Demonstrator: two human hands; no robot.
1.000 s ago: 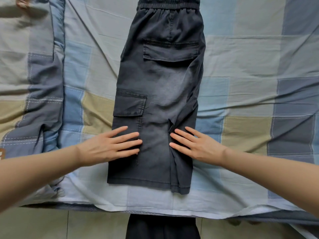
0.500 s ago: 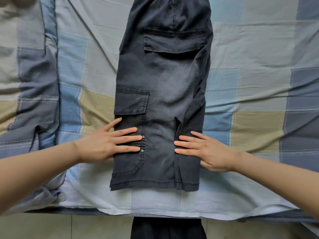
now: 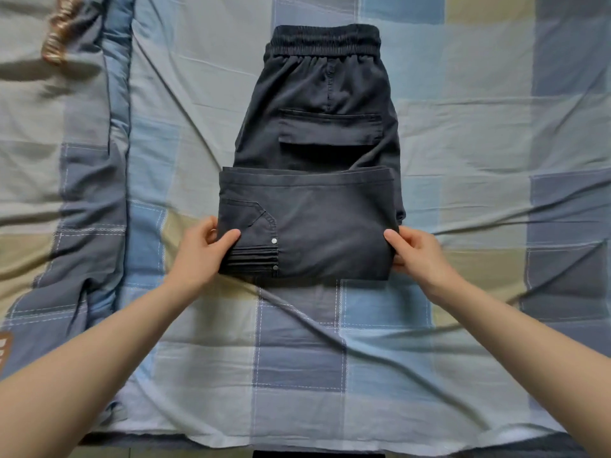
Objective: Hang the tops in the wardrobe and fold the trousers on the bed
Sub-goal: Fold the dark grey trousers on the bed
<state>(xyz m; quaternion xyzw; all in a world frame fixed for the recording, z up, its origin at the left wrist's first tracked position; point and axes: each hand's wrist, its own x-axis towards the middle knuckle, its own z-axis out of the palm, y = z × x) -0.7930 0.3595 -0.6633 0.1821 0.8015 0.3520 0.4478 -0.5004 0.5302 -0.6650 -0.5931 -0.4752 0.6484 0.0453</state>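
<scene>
Dark grey cargo trousers (image 3: pixel 317 193) lie on the checked bed sheet (image 3: pixel 297 358), waistband at the far end. Their lower part is folded up over the seat, hem edge just below the back pocket. My left hand (image 3: pixel 201 252) pinches the left edge of the folded part, thumb on top by the cargo pocket. My right hand (image 3: pixel 413 252) pinches the right edge in the same way.
A rolled checked quilt (image 3: pixel 86 193) runs along the left side of the bed. A small brownish patterned item (image 3: pixel 58 38) lies at the top left. The bed's near edge and a strip of floor show at the bottom.
Both hands lay flat on the lower legs before. Now they grip the side edges, and the leg end has been folded up over the seat.
</scene>
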